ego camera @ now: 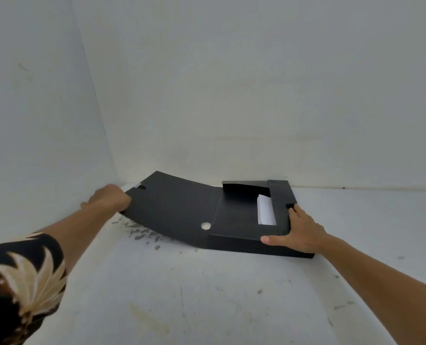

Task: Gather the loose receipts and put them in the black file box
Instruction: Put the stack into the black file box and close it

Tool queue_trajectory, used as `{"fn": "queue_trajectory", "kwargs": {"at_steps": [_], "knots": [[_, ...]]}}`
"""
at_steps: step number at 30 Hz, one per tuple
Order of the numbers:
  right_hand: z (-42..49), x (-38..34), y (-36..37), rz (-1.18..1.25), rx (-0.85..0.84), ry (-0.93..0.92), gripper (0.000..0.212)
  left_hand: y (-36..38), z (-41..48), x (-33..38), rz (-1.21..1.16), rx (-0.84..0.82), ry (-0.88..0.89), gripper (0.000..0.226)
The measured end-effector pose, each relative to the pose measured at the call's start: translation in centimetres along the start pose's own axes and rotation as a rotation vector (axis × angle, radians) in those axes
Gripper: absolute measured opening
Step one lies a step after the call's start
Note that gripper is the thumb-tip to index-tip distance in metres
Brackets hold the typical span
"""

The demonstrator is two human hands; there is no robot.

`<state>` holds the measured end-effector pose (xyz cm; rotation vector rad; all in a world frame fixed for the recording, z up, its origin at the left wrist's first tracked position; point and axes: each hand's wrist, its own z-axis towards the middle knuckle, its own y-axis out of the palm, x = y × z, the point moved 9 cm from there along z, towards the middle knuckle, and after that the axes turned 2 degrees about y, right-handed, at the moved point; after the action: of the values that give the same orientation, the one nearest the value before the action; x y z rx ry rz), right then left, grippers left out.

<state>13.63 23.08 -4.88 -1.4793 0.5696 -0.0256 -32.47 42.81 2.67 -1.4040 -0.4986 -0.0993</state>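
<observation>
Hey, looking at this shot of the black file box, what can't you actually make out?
Head view only:
- Receipts: only a white strip shows; inner flap hides the rest, print too small.
- Left hand fingertips: hidden under the cover edge.
- Right hand: palm covers the black file box corner.
- Sleeve: cut off by the frame edge.

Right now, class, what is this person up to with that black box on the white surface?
A person is handling a black file box lying in the corner. The left hand grips the far edge of the opened cover flap, which bows upward. The right hand rests on the box's near right corner, steadying it. White receipts already lie inside, partly covered by an inner flap.
</observation>
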Motion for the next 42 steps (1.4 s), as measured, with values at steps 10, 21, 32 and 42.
{"fn": "queue_trajectory", "kwargs": {"at_steps": [10, 21, 32, 42], "knots": [[-2.4, -0.6, -0.9, 0.173, -0.025, -0.001, 0.159, -9.9, -14.1, 14.0, -0.528, 0.052, 0.616, 0.019], [-5.1, 0.8, -1.4, 0.382, 0.050, -0.054, 0.120, 3.2, -21.5, 19.1, -0.657, -0.177, 0.811, 0.052], [-4.3, 4.4, -1.8, 0.662, 0.101, 0.183, 0.062, 11.8, -26.8, 22.7, -0.155, -0.336, 0.985, 0.066], [-2.3, 3.5, -4.7, 0.521, 0.187, 0.125, 0.042, 14.5, -27.9, 22.3, 0.212, -0.405, 1.041, 0.068]]}}
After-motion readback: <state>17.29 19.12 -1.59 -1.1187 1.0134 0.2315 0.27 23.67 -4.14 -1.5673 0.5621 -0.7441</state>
